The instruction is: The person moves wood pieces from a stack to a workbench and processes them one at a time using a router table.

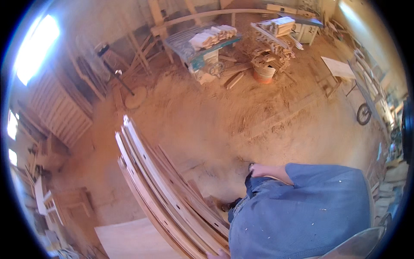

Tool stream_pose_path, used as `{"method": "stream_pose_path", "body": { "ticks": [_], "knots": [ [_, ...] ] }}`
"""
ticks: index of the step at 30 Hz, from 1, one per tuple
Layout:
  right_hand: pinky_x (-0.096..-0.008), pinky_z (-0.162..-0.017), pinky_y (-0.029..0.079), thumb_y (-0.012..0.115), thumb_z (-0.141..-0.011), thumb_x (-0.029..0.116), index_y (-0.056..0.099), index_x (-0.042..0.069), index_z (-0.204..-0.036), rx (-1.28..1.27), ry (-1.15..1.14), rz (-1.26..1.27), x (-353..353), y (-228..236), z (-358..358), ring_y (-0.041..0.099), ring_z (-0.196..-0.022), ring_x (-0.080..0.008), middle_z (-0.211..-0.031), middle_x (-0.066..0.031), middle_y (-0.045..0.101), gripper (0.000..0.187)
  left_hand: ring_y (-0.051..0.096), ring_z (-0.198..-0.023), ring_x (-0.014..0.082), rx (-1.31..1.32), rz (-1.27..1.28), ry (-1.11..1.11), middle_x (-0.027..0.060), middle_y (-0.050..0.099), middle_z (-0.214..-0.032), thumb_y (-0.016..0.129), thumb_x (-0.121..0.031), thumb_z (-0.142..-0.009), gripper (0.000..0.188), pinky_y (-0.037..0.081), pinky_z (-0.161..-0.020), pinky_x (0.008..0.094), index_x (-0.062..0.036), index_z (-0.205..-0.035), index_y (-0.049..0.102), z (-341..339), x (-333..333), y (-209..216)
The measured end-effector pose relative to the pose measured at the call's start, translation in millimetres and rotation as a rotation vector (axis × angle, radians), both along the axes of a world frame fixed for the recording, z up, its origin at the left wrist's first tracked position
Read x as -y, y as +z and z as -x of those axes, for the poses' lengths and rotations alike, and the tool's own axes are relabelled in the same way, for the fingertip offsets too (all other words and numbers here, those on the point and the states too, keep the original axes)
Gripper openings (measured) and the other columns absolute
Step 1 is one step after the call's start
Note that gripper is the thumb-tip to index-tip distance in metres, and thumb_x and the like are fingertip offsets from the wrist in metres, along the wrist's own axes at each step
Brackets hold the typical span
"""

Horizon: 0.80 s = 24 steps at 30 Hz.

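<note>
A bundle of long, narrow wooden boards [172, 194] runs from the lower edge up to the left, pale on some faces and reddish on others. Several have small dark slots cut in them. My left hand [219, 254] is at the near end of this bundle, cut off by the lower edge, its fingers closed over a board. My right hand [258, 170] hangs beside my dark trousers, away from the boards. Its fingers look curled, with a small dark spot by the fingertips that I cannot make out. My blue shirt fills the lower right.
A pale flat panel [133, 239] lies under the boards. Farther off stand a machine table [185, 43] with stacked wood pieces, a bucket [263, 75] of offcuts and another wood stack [282, 26]. A wheel [364, 114] stands at right, a slatted panel [60, 108] leans left. Sawdust covers the floor.
</note>
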State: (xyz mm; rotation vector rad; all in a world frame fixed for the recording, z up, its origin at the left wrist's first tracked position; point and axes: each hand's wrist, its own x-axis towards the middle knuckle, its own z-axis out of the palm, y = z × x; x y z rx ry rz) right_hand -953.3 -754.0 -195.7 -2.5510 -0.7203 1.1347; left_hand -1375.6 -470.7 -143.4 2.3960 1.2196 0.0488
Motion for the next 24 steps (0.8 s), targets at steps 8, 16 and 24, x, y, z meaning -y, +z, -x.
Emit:
{"method": "stream_pose_path", "body": {
  "ticks": [8, 16, 24],
  "knots": [
    [-0.0474, -0.083, 0.054, 0.066, -0.079, 0.041, 0.079, 0.012, -0.098, -0.101, -0.301, 0.119, 181.9, -72.8, 1.4, 0.071, -0.094, -0.0373, -0.102, -0.0176, 0.075, 0.037, 0.048, -0.131, 0.0353, 0.02, 0.191, -0.464, 0.0221, 0.054, -0.139, 0.07, -0.043, -0.092, 0.074, 0.037, -0.112, 0.0484, 0.0036, -0.145, 0.047, -265.0, -0.8, 64.2],
    [-0.0445, -0.08, 0.055, 0.058, -0.089, 0.039, 0.079, 0.016, -0.098, -0.197, -0.536, -0.092, 264.6, -161.4, 5.0, 0.072, -0.089, -0.0315, -0.099, -0.0112, 0.075, 0.032, 0.052, -0.125, 0.0317, -0.212, 0.443, -0.609, 0.0196, 0.058, -0.133, 0.066, -0.045, -0.095, 0.07, 0.04, -0.109, 0.0466, 0.0019, -0.143, 0.049, -423.5, 35.4, 86.2],
    [-0.0439, -0.078, 0.056, 0.054, -0.095, 0.041, 0.077, 0.012, -0.096, -0.27, -0.536, 0.027, 261.0, -104.7, -50.3, 0.072, -0.088, -0.0303, -0.097, -0.0139, 0.075, 0.036, 0.056, -0.12, 0.0282, -0.555, 0.871, -0.511, 0.0172, 0.062, -0.127, 0.062, -0.047, -0.097, 0.066, 0.043, -0.106, 0.0448, 0.0002, -0.142, 0.052, -530.3, 33.4, 87.1]
  ]
}}
